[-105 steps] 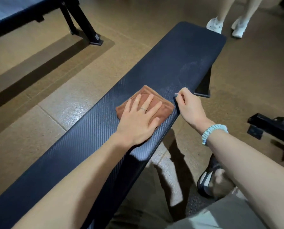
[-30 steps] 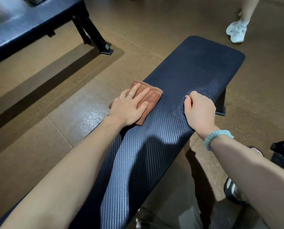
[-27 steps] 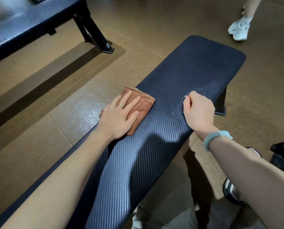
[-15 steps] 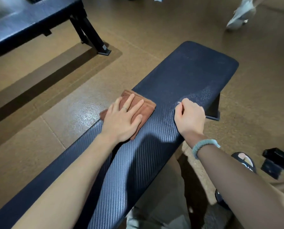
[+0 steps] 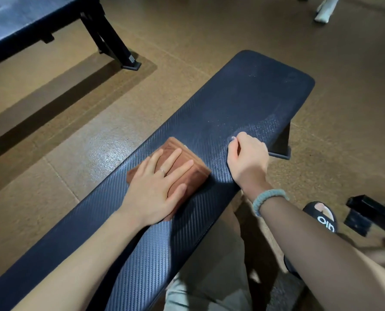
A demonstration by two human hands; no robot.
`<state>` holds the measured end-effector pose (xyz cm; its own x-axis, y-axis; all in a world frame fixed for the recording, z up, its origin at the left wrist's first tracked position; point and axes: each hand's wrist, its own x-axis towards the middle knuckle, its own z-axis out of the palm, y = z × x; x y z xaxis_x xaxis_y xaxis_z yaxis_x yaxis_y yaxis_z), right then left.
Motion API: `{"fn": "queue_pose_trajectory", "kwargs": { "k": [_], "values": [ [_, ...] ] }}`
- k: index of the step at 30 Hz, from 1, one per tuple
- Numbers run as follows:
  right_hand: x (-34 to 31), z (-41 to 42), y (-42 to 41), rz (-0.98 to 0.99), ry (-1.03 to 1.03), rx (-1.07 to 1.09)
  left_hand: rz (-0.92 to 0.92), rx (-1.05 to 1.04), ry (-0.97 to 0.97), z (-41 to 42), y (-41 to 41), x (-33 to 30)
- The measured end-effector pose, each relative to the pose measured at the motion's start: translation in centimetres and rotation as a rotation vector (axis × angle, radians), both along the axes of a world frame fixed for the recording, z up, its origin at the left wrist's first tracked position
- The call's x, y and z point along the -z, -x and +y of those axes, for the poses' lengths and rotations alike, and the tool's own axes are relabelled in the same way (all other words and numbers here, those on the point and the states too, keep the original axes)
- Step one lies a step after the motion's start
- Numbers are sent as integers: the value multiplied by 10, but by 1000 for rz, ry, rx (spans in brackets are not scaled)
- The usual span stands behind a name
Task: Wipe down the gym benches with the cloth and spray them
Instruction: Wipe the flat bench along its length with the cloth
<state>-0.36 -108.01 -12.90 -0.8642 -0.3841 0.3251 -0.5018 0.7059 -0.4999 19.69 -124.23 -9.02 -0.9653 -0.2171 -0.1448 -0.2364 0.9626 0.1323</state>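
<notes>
Left hand (image 5: 155, 189) flat on brown cloth (image 5: 188, 169) atop dark bench (image 5: 243, 104), right hand (image 5: 247, 160) curled at its edge.

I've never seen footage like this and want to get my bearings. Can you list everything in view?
bench: one, dark blue, textured top, running from bottom left to upper right
cloth: one, brown, folded, flat on the bench top
second bench: one, dark, black legs, top left
floor: brown, all around
black frame: one, right edge, on the floor
white shoe: one, another person's, top right
sandal: one, black, white lettering, on the wearer's foot, lower right
bracelet: one, pale teal, right wrist
ring: one, on a left finger
left hand: flat on the cloth, fingers straight
right hand: curled over the bench's right edge
</notes>
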Motion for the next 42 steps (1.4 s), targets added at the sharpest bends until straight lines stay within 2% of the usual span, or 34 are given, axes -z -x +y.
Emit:
{"fn": "queue_pose_trajectory", "kwargs": {
  "k": [5,7,11,16,18,25,27,32,35,37,40,42],
  "values": [
    [-2,1,5,-42,-25,-19,11,10,22,-11,96,2],
    [-3,3,6,-59,-48,-38,-19,6,22,-12,108,3],
    [-6,9,8,-36,-9,-87,8,18,7,10,52,1],
    [-6,15,15,-19,-48,-43,27,45,12,56,-40,-3],
    [-4,14,14,-25,-49,-14,9,54,17,57,-34,-2],
    [1,15,24,-32,16,-54,-7,108,73,47,73,0],
    [1,17,30,-14,-10,-97,1,97,73,49,67,1],
    [-3,19,29,-5,-62,-122,25,95,-13,61,-17,0],
    [-7,20,26,-36,-75,-142,-14,80,30,67,-37,-3],
    [-11,31,32,-61,-46,-153,-29,86,42,67,-25,-4],
    [-19,61,63,-6,8,-39,-18,93,28,70,22,-1],
    [-16,78,91,11,-43,13,-5,84,31,75,68,1]
  ]
}}
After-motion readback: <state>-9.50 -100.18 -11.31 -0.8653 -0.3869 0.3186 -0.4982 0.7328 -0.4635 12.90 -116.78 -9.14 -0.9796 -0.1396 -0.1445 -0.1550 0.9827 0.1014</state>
